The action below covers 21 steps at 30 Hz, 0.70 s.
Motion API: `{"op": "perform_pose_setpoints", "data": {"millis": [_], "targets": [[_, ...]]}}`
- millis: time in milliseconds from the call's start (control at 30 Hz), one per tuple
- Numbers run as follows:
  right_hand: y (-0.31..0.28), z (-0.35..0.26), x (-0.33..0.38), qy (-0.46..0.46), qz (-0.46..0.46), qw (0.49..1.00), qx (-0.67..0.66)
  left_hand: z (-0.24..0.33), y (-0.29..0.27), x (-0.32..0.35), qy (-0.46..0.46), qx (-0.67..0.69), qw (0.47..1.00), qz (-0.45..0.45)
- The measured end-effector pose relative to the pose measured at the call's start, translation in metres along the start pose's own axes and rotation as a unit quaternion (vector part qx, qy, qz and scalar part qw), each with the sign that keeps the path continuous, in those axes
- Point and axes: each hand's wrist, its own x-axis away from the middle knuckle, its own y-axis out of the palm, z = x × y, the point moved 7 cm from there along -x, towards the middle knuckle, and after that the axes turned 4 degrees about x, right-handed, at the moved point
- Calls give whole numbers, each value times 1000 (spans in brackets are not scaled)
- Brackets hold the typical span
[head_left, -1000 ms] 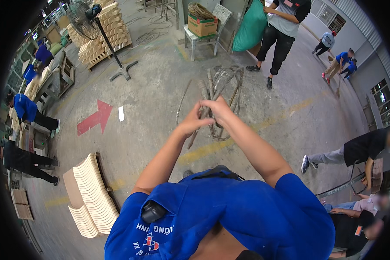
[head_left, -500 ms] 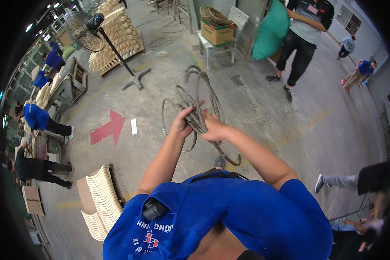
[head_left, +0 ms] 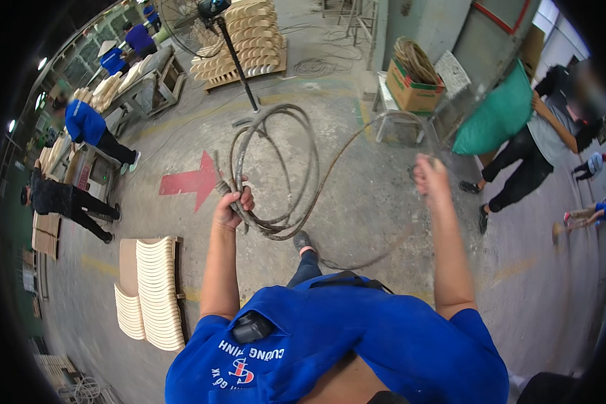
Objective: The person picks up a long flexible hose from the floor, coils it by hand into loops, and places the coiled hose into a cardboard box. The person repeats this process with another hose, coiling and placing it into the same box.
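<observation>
A greyish-brown cable (head_left: 314,151) hangs in several loose loops in front of me. My left hand (head_left: 233,207) is closed round the bundled loops at their lower left. Out to the right, my right hand (head_left: 431,176) is closed in a fist and slightly blurred. One strand arcs from the coil up and over to this hand, which appears to grip it. A smeared length of the same cable swings low between my hands, close to the floor.
Ahead stands a pedestal fan (head_left: 232,57) beside stacked curved wooden parts (head_left: 249,40). A cardboard box (head_left: 411,91) holding a coil sits on a white chair (head_left: 386,114). At right, a person carries a green sack (head_left: 498,114). More wooden parts (head_left: 158,296) lie at left.
My hands have moved apart, the right one swinging far out to the right. The bunched cable has opened into wide loops, with one strand drawn out. My view has shifted.
</observation>
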Motion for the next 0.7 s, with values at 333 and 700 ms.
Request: {"op": "perform_pose_setpoints", "data": {"millis": [333, 700], "targets": [[-175, 99, -163, -97, 197, 835, 504, 154, -193, -117, 54, -372, 835, 401], [-220, 86, -223, -91, 246, 913, 312, 216, -267, -162, 130, -369, 749, 535]]}}
